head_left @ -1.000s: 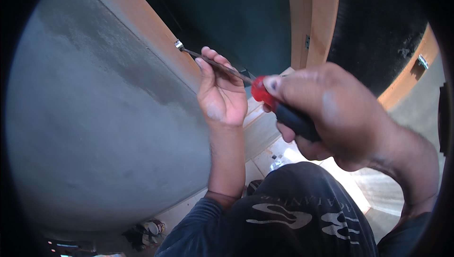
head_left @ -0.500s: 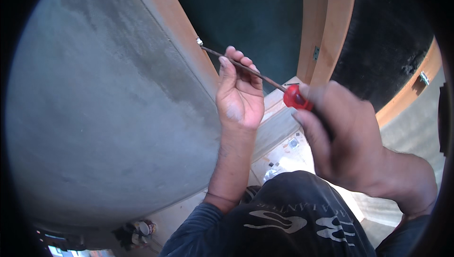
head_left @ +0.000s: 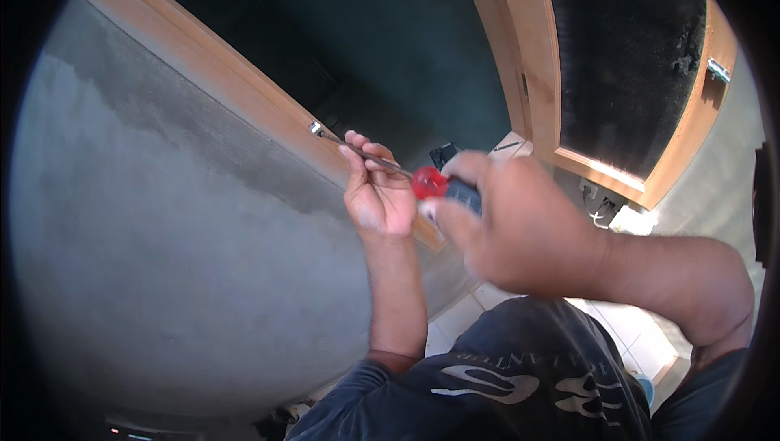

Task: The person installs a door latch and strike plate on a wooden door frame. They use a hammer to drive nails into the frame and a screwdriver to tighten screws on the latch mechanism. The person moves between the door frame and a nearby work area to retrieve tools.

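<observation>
Right hand (head_left: 524, 226) wrapping firmly around handle of long screwdriver with red-and-dark handle and thin metal shaft (head_left: 425, 183). Left hand (head_left: 382, 207) turning palm up, thumb and fingers closing loosely about shaft. Screwdriver slanting up-left, its end lying at small shiny metal plate (head_left: 316, 127) on light-brown wooden door frame (head_left: 244, 73); exact contact too small for me to tell. Smooth grey wall (head_left: 179, 246) running alongside; brown-framed dark-panelled door (head_left: 634, 67) standing at right.

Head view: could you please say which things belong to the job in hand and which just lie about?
In use:
screwdriver, in the right hand
left hand, at its shaft
small metal fitting
wooden frame

Probably lying about:
thin dark rod
dark object and white object, both unclear
</observation>
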### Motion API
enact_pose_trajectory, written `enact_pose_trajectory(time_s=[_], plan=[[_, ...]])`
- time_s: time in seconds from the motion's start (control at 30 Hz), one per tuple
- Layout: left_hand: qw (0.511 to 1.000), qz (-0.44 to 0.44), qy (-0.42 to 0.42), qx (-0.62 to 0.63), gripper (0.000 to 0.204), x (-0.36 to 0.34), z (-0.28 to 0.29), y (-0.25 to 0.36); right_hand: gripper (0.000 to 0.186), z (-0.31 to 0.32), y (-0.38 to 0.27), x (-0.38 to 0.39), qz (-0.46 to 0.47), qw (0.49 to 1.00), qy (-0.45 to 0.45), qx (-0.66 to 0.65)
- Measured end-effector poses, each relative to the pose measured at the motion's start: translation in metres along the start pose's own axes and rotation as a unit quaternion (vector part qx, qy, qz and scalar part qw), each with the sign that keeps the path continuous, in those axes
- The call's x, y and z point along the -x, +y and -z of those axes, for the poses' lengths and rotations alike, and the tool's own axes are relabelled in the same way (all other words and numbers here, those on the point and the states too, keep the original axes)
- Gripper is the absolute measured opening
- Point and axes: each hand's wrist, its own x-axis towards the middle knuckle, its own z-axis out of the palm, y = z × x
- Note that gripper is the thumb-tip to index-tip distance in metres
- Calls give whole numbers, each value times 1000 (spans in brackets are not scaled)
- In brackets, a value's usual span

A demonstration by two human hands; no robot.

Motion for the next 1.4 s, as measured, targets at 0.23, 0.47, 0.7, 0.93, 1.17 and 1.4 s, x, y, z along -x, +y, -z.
enact_pose_trajectory(time_s=[0.23,0.47,0.7,0.93,1.17,1.4], plan=[[992,-37,108,-52,19,-2,-9,-1,24,-1,12,6,255,909,103,314],[996,-36,62,-59,18,3,-7,-2,31,-5,2,-3,88,993,68,-26],[991,-62,101,-58,17,-3,-10,-1,30,-9,2,8,132,956,21,262],[994,-69,32,-75,18,-7,-3,3,30,6,-2,-13,-125,954,-65,-266],[983,-98,112,-107,16,-5,-12,-2,29,-14,9,10,229,907,89,342],[995,-27,69,-70,17,-7,2,8,33,-6,-20,-13,-54,985,-6,-165]])
